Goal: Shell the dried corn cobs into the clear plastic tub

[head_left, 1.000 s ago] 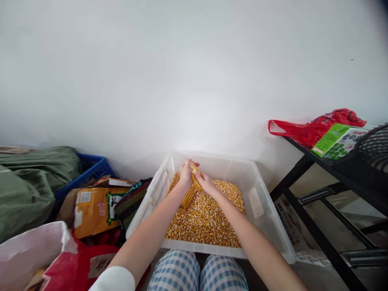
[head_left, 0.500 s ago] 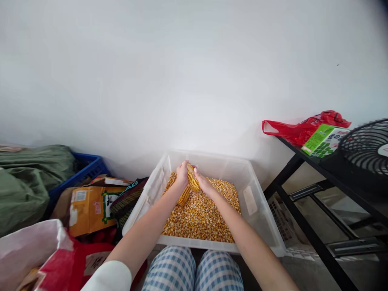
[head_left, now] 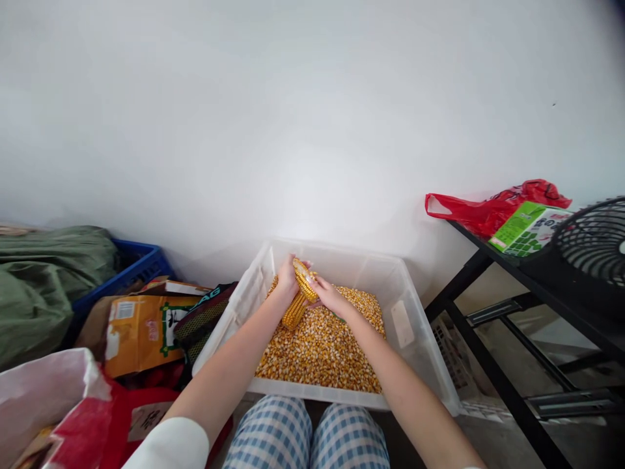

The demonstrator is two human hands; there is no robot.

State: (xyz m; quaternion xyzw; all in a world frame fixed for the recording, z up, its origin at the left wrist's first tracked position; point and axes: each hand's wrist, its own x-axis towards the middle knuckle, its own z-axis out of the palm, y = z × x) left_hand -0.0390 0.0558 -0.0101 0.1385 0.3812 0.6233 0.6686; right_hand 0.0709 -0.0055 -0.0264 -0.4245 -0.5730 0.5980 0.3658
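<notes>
An ear of corn [head_left: 305, 283] is held between my two hands above the bin, tilted, with a pale bare-looking patch along its upper part. My left hand [head_left: 287, 277] is closed around its upper left side. From the right, my right hand [head_left: 330, 297] grips its lower end, fingers partly hidden behind it. Just beneath lies a second ear of corn [head_left: 293, 314], resting on loose corn kernels [head_left: 322, 355]. The kernels spread over much of a translucent plastic bin [head_left: 403, 286] in front of my knees.
On the right, a black table frame [head_left: 488, 326] carries a red plastic bag [head_left: 469, 213], a green and white box [head_left: 527, 228] and a fan [head_left: 598, 241]. To the left are an orange carton [head_left: 137, 332], a blue crate [head_left: 146, 260] and a red and white bag [head_left: 73, 417].
The held ear has turned and shifted slightly left, and a pale patch on it now shows. Both hands still grip it. The view has moved slightly.
</notes>
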